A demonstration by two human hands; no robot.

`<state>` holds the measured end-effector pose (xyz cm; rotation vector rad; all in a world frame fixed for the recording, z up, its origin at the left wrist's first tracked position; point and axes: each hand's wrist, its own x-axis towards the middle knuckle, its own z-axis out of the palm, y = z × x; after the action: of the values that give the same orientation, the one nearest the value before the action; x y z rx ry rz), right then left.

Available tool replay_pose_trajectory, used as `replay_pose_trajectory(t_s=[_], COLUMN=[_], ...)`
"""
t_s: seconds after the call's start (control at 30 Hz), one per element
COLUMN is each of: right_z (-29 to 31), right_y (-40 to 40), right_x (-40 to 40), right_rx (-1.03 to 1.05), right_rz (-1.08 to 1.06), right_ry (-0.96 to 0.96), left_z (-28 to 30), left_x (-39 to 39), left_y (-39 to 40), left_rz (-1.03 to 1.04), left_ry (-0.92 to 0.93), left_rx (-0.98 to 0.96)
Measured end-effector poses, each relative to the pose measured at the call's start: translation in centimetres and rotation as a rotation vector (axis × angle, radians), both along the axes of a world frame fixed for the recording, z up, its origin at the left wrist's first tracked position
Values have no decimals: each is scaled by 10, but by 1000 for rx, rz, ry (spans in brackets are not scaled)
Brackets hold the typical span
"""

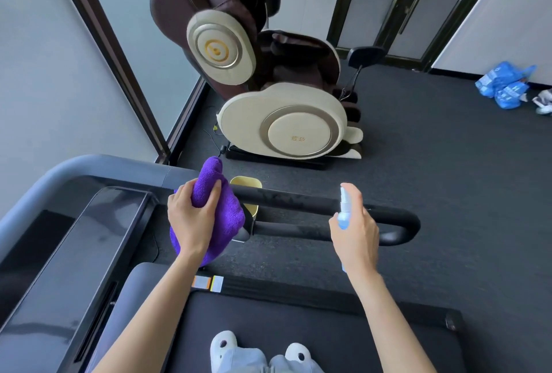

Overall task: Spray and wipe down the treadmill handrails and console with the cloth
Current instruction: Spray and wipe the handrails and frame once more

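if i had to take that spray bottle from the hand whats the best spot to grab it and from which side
Probably the white neck just under the nozzle of the spray bottle, coming from above. The bottle stands roughly upright over the black handrail, and the right hand wraps its pale blue body, so only the top part stays free. The left hand is busy gripping the purple cloth.

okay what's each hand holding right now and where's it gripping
The left hand grips the bunched purple cloth around its middle, against the handrail. The right hand holds the spray bottle by its body.
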<state>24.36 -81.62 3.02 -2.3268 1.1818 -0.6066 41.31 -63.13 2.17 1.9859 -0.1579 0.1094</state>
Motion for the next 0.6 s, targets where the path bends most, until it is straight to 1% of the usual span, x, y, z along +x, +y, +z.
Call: replay_pose_trajectory(t_s=[0.1, 0.3, 0.47, 0.6], right_z=[0, -1, -5, -11], right_y=[-5, -17, -37, -60], right_x=[-8, -28, -59, -79], right_rx=[36, 47, 37, 87], right_rz=[-20, 22, -64, -118], right_ry=[-78, -55, -42, -74], left_z=[-2, -3, -4, -6], left_x=[-15, -32, -41, -53], left_y=[-10, -27, -38, -45], left_rz=[-39, -63, -57, -57], left_ry=[16, 13, 23, 24], left_rx=[5, 3, -3, -1])
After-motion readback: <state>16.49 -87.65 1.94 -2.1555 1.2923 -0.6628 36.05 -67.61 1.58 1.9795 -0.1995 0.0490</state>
